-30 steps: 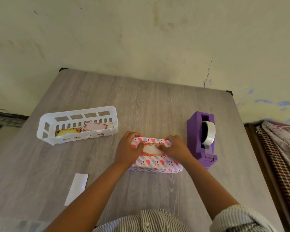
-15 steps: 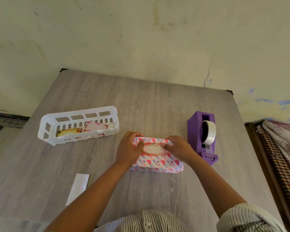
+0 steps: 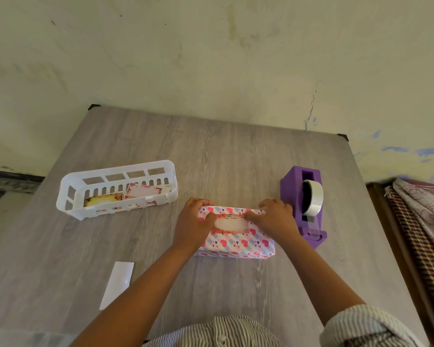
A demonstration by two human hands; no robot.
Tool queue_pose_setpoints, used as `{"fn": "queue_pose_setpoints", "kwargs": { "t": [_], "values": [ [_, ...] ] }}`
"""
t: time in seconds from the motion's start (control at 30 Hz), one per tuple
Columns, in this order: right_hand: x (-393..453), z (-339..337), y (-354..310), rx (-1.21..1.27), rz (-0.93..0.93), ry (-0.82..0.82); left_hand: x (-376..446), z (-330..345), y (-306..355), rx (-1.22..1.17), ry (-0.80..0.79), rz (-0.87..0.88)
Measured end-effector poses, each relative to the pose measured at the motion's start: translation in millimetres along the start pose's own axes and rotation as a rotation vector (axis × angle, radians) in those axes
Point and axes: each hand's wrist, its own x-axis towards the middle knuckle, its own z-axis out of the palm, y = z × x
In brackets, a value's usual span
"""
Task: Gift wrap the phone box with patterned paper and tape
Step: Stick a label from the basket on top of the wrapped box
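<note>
Both hands — left (image 3: 194, 222), right (image 3: 276, 217) — grip the wrapped box (image 3: 238, 242).

A white slotted basket (image 3: 118, 189) stood near the left edge of the grey wood-grain desk (image 3: 210, 151), holding a few printed cards (image 3: 142, 191) that lay flat inside it. A white paper strip (image 3: 116, 284) lay flat on the desk toward the near left corner, well apart from the basket. Beyond the desk's right edge sat folded checked and patterned cloth (image 3: 421, 221), and a stained, cracked wall (image 3: 210, 58) rose behind the far edge.
</note>
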Motion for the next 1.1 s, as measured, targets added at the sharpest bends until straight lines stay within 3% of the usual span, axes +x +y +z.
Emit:
{"fn": "queue_pose_setpoints", "kwargs": {
  "t": [0.3, 0.5, 0.83, 1.1],
  "values": [
    [-28, 20, 12, 0.163, 0.010, 0.002, 2, 2, -3, -0.026, -0.012, -0.023],
    [-28, 25, 7, 0.534, 0.136, -0.038, 2, 2, -4, -0.026, -0.005, -0.031],
    [-27, 32, 13, 0.706, 0.058, -0.037, 0, -2, 0, -0.092, -0.020, -0.038],
    [-30, 39, 13, 0.738, 0.037, -0.004, 3, -7, 3, -0.190, -0.134, -0.195]
  ]
}}
